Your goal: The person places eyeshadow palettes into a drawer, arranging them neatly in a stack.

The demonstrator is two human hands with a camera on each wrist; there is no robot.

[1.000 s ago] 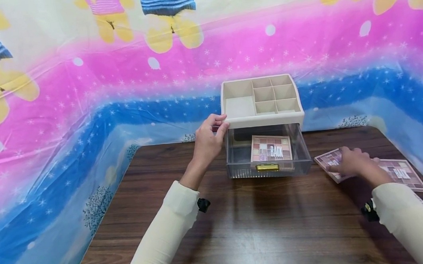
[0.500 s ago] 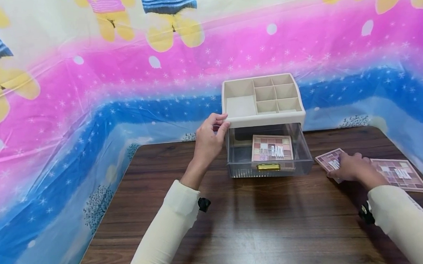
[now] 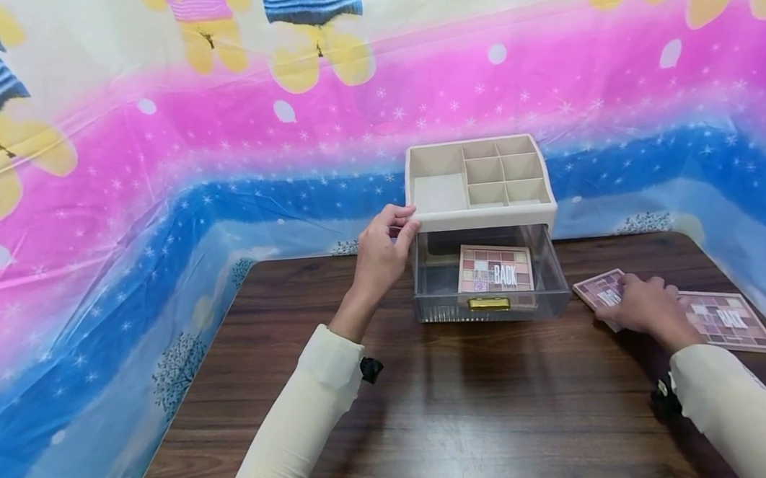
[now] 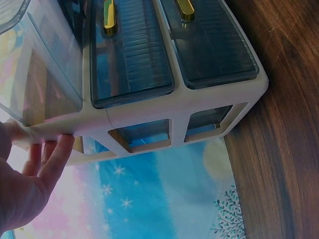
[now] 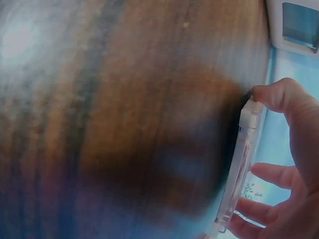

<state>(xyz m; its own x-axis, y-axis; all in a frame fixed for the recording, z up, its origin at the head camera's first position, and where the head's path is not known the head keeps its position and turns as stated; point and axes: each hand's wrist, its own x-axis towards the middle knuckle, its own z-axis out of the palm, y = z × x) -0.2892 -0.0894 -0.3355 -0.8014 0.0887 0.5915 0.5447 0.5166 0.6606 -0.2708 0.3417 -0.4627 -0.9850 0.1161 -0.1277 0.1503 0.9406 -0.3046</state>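
1. Beige organizer (image 3: 486, 218): stands upright at the rear of the desk (image 3: 470, 415); top divided into compartments.
2. Clear drawer (image 3: 439, 310): extended from the organizer below these compartments; first palette (image 3: 495, 268) lies inside, behind the gold handle (image 3: 489, 304).
3. Left hand (image 3: 384, 252): fingers grasp the organizer at its front left edge, beside the clear drawer.
4. Right hand (image 3: 649, 306): fingers grasp the second palette (image 3: 599, 290) by its edges, right of the clear drawer and apart from it. Contact of this palette with the desk cannot be determined.
5. Third palette (image 3: 732, 322): lies on the desk, partly covered by the right hand.
6. Lower drawers (image 4: 132, 55): two, both pushed in.
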